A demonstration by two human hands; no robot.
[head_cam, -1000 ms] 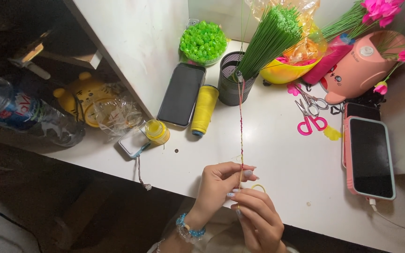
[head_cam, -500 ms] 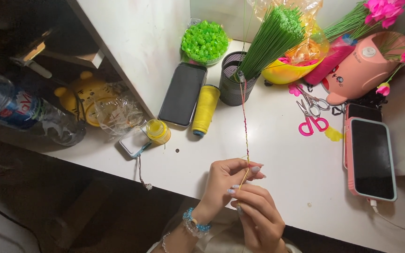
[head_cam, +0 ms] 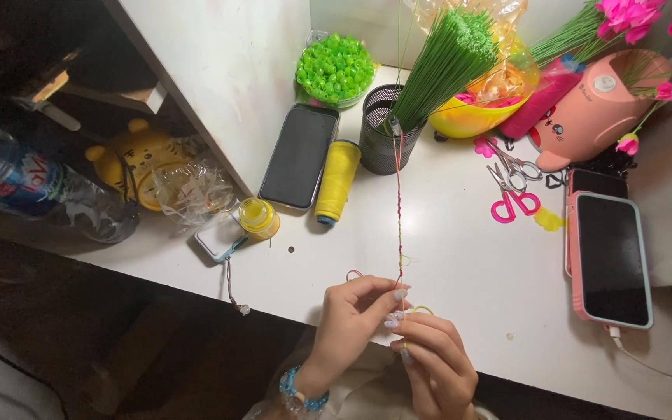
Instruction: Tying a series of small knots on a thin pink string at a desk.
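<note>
White tabletop [head_cam: 460, 257]: wide, cluttered at the far edge.
Braided cord [head_cam: 398, 210]: taut from the far mesh cup [head_cam: 383, 140] to the near edge.
Hands: left hand [head_cam: 355, 319], right hand [head_cam: 433, 365] — together, pinching the cord's near end, slightly lower than a moment ago — knotting goes on.

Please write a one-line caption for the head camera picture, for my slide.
Both hands, left hand and right hand, pinch a thin braided cord stretched from a black mesh cup across a white desk.

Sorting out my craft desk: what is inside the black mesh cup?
The black mesh cup holds a thick bundle of thin green wire stems leaning right. A braided cord runs from its rim to both hands. The stems' lower ends and the cup's bottom are hidden.
</note>
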